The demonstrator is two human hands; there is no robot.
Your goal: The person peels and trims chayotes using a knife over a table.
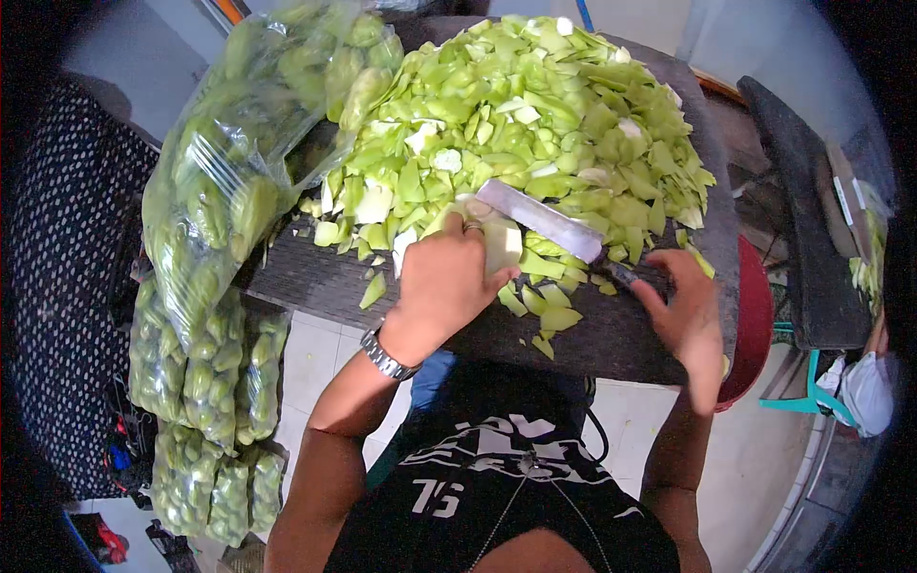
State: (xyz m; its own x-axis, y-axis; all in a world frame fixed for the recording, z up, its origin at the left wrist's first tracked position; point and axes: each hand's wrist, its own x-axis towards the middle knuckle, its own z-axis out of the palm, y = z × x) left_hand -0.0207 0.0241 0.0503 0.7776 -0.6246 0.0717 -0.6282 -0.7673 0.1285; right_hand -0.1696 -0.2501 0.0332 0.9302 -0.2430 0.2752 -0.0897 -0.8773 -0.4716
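My left hand (pixel 449 277), with a ring and a metal watch on the wrist, is closed around a pale, cut chunk of chayote (pixel 503 244) at the table's near side. My right hand (pixel 686 310) is at the dark handle of a knife (pixel 540 220), thumb against the handle's end and fingers loosely curved. The wide blade slants up and left towards the chunk, in front of the pile. A large heap of cut green chayote pieces (pixel 535 124) covers much of the dark table (pixel 420 320). Several loose slices (pixel 554 315) lie between my hands.
A big clear plastic bag of whole green chayotes (pixel 210 181) leans on the table's left side. Below it stand more filled bags (pixel 205 372). A red stool or chair edge (pixel 750 329) is at the right. Farther right, another knife (pixel 848 201) is near a dark board (pixel 798 248).
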